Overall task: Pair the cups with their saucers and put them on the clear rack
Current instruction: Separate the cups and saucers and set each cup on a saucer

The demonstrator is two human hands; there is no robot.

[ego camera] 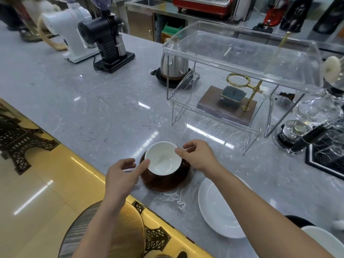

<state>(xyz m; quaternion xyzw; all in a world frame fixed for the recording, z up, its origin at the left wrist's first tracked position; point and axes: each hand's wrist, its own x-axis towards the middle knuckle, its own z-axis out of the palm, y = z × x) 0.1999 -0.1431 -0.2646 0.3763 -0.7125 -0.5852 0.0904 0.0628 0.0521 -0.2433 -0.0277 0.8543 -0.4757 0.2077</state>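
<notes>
A brown cup with a white inside sits on a brown saucer near the counter's front edge. My left hand holds the saucer's left edge, thumb against the cup's rim. My right hand pinches the cup on its right side, thumb on the rim; the handle is hidden under the fingers. A white saucer lies bare to the right, partly under my right forearm. The clear rack stands behind, its top shelf bare.
A brass dripper stand sits under the rack, a steel kettle at its left end. A glass siphon stands right of it. Black and white grinders stand far left. Another white dish shows bottom right.
</notes>
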